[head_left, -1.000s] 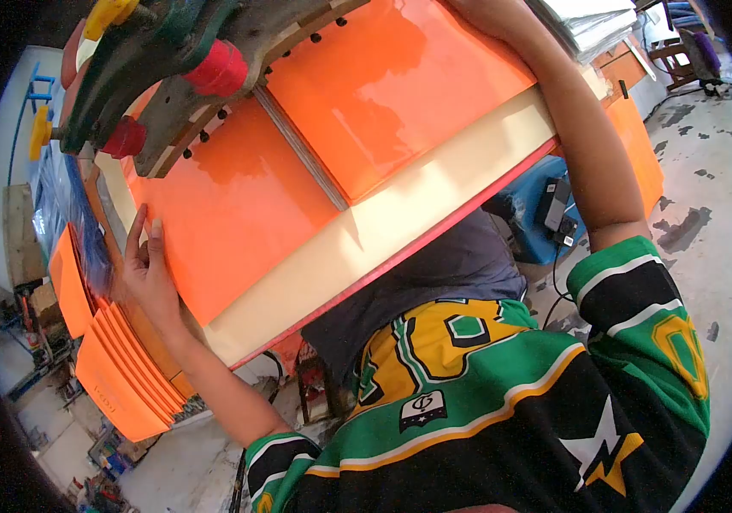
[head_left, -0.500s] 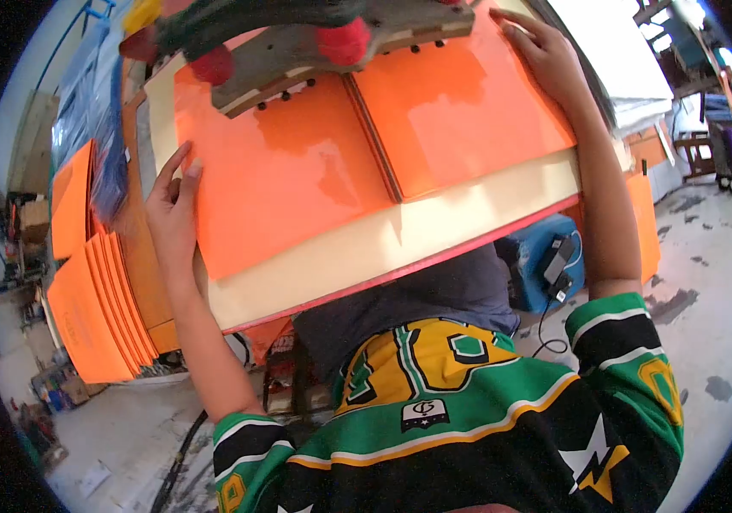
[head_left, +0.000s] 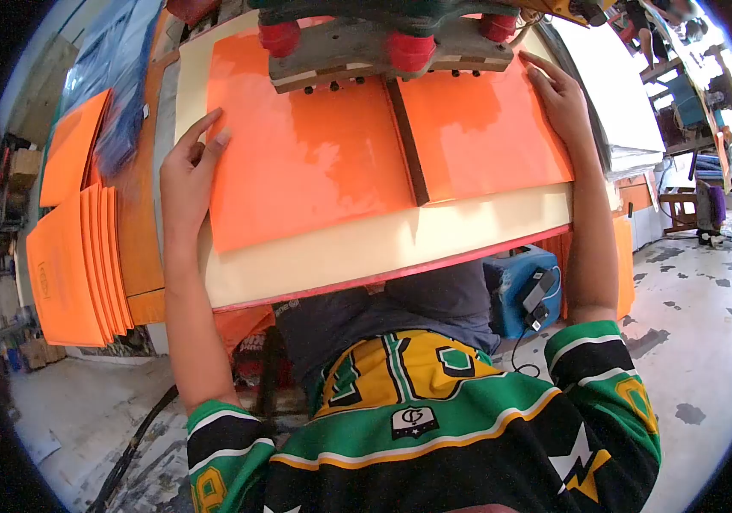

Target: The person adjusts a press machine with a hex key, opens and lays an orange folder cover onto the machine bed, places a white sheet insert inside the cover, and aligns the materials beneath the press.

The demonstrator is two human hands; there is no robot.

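A glossy orange folder (head_left: 315,171) lies opened flat on a cream board (head_left: 383,236), with a dark strip (head_left: 409,150) down its middle. My left hand (head_left: 191,167) holds the folder's left edge, thumb and forefinger at the rim and the other fingers mostly hidden. At the upper right edge, my right hand (head_left: 561,98) grips the folder with its thumb and forefinger on the surface. Between my hands, a grey machine head (head_left: 357,64) with red round parts (head_left: 410,51) and dark studs along its lower edge covers the folder's top part.
Several orange folders (head_left: 75,269) stand stacked at left, beside a plastic-wrapped blue bundle (head_left: 122,128). A white stack (head_left: 610,94) is at right. Below the board's right side sits a blue case (head_left: 511,295) with a black adapter and cable.
The view has shifted, and the machine head shows farther right and sharper than before. Both hands stay at the folder's edges; the folder sits slightly farther right on the board.
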